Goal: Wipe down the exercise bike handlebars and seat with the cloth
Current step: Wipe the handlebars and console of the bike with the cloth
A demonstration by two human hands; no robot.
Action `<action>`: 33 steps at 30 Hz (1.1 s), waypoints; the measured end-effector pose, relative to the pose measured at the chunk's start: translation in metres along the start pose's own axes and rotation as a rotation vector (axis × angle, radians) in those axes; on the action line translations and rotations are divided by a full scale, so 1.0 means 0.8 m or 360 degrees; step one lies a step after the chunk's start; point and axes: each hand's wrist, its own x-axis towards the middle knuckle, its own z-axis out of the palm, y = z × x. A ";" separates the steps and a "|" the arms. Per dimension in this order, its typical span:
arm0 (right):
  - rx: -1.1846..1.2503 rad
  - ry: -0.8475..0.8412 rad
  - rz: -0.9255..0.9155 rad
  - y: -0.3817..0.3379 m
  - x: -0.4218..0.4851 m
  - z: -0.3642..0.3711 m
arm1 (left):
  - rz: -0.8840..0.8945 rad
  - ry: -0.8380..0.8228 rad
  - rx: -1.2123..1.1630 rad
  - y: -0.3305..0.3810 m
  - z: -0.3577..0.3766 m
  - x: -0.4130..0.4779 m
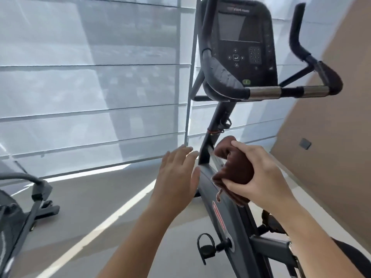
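A black exercise bike stands ahead of me, its handlebars (263,92) curving round a dark console (241,47). The seat (355,259) shows only as a dark edge at the bottom right. My right hand (261,175) grips a bunched brown cloth (232,167) in front of the bike's upright post, well below the handlebars. My left hand (176,175) hovers with straight, relaxed fingers just left of the post and holds nothing.
The bike's grey frame (224,213) and a pedal (204,247) lie below my hands. Part of a second machine (24,201) stands at the far left. Pale window blinds (90,87) fill the background; a tan wall (331,127) rises at the right.
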 end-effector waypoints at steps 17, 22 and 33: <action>-0.0552 0.0189 -0.0247 0.090 0.299 -0.098 | 0.0416 0.0124 -0.0028 -0.073 0.088 0.315; -0.0543 -0.0503 -0.0234 0.100 0.374 -0.085 | 0.0423 0.0104 0.0042 -0.102 0.106 0.361; -0.0268 -0.0172 0.0226 0.079 0.399 -0.057 | 0.0743 0.0057 -0.0116 -0.151 0.123 0.404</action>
